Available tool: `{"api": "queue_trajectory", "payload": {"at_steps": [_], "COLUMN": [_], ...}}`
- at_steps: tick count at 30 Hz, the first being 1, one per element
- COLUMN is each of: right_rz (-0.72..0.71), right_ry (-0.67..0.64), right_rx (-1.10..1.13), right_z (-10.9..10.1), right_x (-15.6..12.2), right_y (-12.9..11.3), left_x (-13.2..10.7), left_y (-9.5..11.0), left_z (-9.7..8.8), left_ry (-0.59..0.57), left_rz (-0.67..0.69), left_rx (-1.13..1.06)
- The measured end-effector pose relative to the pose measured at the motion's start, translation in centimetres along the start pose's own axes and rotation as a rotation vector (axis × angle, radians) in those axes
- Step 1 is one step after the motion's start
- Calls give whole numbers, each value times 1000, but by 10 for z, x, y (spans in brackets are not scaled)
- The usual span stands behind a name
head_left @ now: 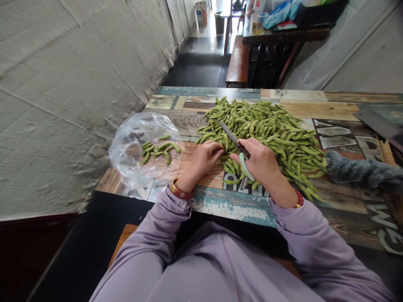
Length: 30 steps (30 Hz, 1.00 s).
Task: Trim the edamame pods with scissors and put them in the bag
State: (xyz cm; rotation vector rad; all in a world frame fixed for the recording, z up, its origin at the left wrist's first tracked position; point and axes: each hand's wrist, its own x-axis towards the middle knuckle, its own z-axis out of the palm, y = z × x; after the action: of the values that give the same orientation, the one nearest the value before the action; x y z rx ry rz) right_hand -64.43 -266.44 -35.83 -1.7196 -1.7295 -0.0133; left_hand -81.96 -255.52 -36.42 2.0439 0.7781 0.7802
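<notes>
A big heap of green soybean pods (267,126) lies on the patterned table (233,205). My right hand (261,163) is closed round the pale-handled scissors (234,142), whose blades point up and left into the heap. My left hand (204,157) rests at the heap's near left edge with its fingers curled on a pod (224,147) by the blades. To the left, a clear plastic bag (138,147) holds several pods (159,151).
A rough white wall (69,92) runs along the left side of the table. A grey sleeve of another person (362,172) lies at the right edge. Behind stand a wooden bench (238,63) and a dark table (283,35) with clutter.
</notes>
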Motion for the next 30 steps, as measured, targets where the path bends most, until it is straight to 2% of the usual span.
{"api": "queue_trajectory", "payload": {"at_steps": [4,7,10,14,16,19,23,30], "right_rz": [-18,-13,-10,-17,-19,-32,-55,-100], "right_ry": [-15,-15,-7,-1,-14,-53,-103,-160], "right_rx": [-8,-8,0,3,6,27,62,78], "right_z": [1,2,2,1,0,0,1,3], "right_x": [-1,-2,-2,-2,-2,-2,-1,-1], "right_y": [-2,-3,-3,-3,-4,-4,-2,-2], "left_x": [-3,-4,-3,-5,-6,-8,-9,-11], "left_y": [1,2,4,7,9,10,14,16], "left_z": [5,4,0,-8,-10,-11,-11,-8], "left_ry": [-89,-84,-35,63,62,54,85,60], "left_rz": [72,85,52,-162,-269,-348,-349,-245], "left_rx": [247,269,125,-265,-447,-609,-693,-568]}}
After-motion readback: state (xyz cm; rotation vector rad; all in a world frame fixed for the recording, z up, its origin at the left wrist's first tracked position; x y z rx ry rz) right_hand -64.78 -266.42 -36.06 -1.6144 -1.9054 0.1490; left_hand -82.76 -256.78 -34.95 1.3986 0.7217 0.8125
